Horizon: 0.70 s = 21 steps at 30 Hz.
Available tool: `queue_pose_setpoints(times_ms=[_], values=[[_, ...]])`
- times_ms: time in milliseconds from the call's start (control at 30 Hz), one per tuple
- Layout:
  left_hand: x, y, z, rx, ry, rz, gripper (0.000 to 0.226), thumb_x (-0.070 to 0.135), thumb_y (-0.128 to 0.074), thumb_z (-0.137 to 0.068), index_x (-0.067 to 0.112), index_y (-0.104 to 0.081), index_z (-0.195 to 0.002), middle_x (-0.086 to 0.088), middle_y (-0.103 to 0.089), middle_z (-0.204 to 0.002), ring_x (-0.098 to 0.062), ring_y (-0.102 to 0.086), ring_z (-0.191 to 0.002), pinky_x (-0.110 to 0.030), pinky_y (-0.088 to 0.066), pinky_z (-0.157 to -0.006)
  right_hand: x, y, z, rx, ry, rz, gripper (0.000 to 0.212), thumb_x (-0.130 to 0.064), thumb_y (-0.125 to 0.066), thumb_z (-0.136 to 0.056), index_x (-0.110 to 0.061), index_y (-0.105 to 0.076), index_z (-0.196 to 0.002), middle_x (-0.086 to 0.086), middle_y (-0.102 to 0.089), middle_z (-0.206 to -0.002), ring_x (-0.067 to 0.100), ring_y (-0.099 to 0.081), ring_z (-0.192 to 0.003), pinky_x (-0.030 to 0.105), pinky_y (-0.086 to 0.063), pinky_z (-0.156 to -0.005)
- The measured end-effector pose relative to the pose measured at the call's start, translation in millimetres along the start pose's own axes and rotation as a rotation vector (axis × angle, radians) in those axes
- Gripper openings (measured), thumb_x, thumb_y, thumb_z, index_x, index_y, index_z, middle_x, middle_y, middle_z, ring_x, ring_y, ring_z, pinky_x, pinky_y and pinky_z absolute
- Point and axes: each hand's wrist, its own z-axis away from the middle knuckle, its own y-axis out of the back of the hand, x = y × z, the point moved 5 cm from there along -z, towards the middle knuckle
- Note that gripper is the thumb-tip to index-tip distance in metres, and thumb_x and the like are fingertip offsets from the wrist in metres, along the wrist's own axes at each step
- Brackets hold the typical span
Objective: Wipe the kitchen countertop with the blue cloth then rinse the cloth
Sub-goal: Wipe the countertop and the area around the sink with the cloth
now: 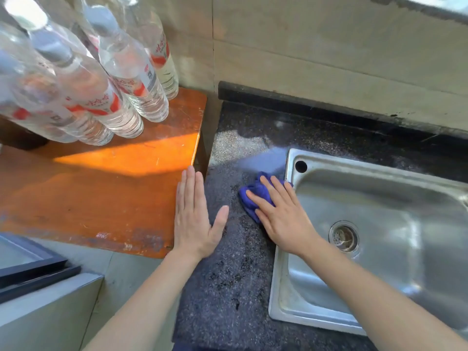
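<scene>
Two hands down, one on the blue cloth.
My right hand presses the bunched cloth onto the dark worktop with straight fingers, just beside the sink rim; my left hand rests flat, holding nothing. The cloth looks soft, light and limp, so I'd gather its crumpled middle to lift it.

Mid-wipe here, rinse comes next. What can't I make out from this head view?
Blue cloth: mostly under the right hand; its folds and soiling are hidden.
Sink: cut off by the right edge; no tap is in view.
Countertop: near end cut off by the bottom edge, partly covered by both forearms.
Bottles: blurred, close to the lens, cut by the top and left edges; labels unreadable.
</scene>
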Motion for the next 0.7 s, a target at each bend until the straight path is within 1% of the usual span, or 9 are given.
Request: queue_pose_setpoints(times_ms=[100,167,233,333,400,500,533,600,700], values=[[-30.3,27.7,5.7,-0.001,0.027,-0.191,0.089,0.064,-0.022,-0.096,0.001,-0.014,-0.158,-0.020,-0.002,-0.167,-0.033,0.000,-0.155,-0.054,-0.004,-0.124,6.2,5.0,-30.1,-0.036,-0.045,-0.010,0.051,-0.045,-0.029,-0.101,-0.034,-0.041,-0.149,0.014,-0.030,-0.161,0.037,-0.028,-0.147,0.049,-0.016,-0.120],[-57.9,34.5,5.9,-0.071,0.064,-0.316,0.089,0.069,-0.017,-0.094,0.010,-0.011,-0.160,-0.018,0.005,-0.167,-0.033,0.005,-0.155,-0.058,-0.001,-0.123,7.8,11.5,-73.3,0.010,-0.131,-0.011,0.053,-0.046,-0.027,-0.100,-0.032,-0.043,-0.149,0.017,-0.030,-0.160,0.042,-0.027,-0.146,0.051,-0.020,-0.118],[-76.0,32.6,8.9,-0.139,0.076,-0.405,0.084,0.070,-0.018,-0.094,0.020,-0.011,-0.161,-0.016,0.009,-0.167,-0.033,0.009,-0.154,-0.062,0.001,-0.121,5.7,14.8,-120.9,0.046,-0.218,0.013,0.051,-0.042,-0.031,-0.100,-0.029,-0.049,-0.145,0.021,-0.036,-0.156,0.046,-0.032,-0.141,0.053,-0.024,-0.113],[-84.7,27.4,11.6,-0.174,0.092,-0.456,0.078,0.068,-0.020,-0.095,0.027,-0.009,-0.161,-0.014,0.011,-0.167,-0.032,0.012,-0.154,-0.063,0.004,-0.121,-17.0,16.0,-158.2,0.160,-0.288,-0.009,0.052,-0.041,-0.032,-0.095,-0.026,-0.058,-0.138,0.023,-0.045,-0.149,0.053,-0.039,-0.135,0.059,-0.029,-0.110],[-86.3,27.2,12.0,-0.171,0.107,-0.459,0.076,0.066,-0.018,-0.096,0.026,-0.009,-0.161,-0.015,0.009,-0.167,-0.031,0.010,-0.154,-0.062,0.003,-0.121,-51.7,6.5,-133.1,0.132,-0.185,-0.005,0.050,-0.041,-0.033,-0.097,-0.030,-0.054,-0.141,0.022,-0.038,-0.154,0.052,-0.033,-0.139,0.059,-0.026,-0.112],[-87.5,30.1,13.1,-0.167,0.119,-0.412,0.074,0.062,-0.018,-0.098,0.023,-0.013,-0.161,-0.016,0.003,-0.167,-0.029,0.005,-0.155,-0.060,-0.001,-0.122,-93.0,-12.3,-44.7,0.016,-0.036,-0.044,0.048,-0.043,-0.032,-0.104,-0.040,-0.035,-0.151,0.012,-0.016,-0.165,0.041,-0.009,-0.151,0.055,-0.008,-0.122],[-87.3,30.7,13.5,-0.166,0.116,-0.405,0.074,0.061,-0.018,-0.098,0.023,-0.014,-0.161,-0.016,0.002,-0.167,-0.029,0.004,-0.155,-0.060,-0.001,-0.122,-98.3,-14.7,-20.0,-0.025,-0.002,-0.063,0.048,-0.044,-0.032,-0.105,-0.042,-0.030,-0.153,0.009,-0.012,-0.167,0.038,-0.004,-0.153,0.054,-0.006,-0.123],[-85.7,30.8,13.4,-0.168,0.103,-0.406,0.073,0.060,-0.019,-0.098,0.021,-0.015,-0.161,-0.016,0.001,-0.167,-0.029,0.003,-0.155,-0.059,-0.002,-0.122,-96.7,-16.6,4.3,-0.076,0.065,-0.068,0.048,-0.047,-0.032,-0.106,-0.043,-0.029,-0.153,0.006,-0.011,-0.167,0.034,-0.004,-0.154,0.052,-0.008,-0.123],[-85.3,31.5,11.6,-0.169,0.109,-0.396,0.074,0.059,-0.020,-0.098,0.018,-0.018,-0.160,-0.016,-0.003,-0.167,-0.028,0.001,-0.155,-0.059,-0.003,-0.122,-65.7,-10.6,-25.5,-0.073,0.100,-0.039,0.049,-0.052,-0.031,-0.104,-0.044,-0.032,-0.152,0.007,-0.015,-0.166,0.033,-0.009,-0.153,0.050,-0.008,-0.124]])
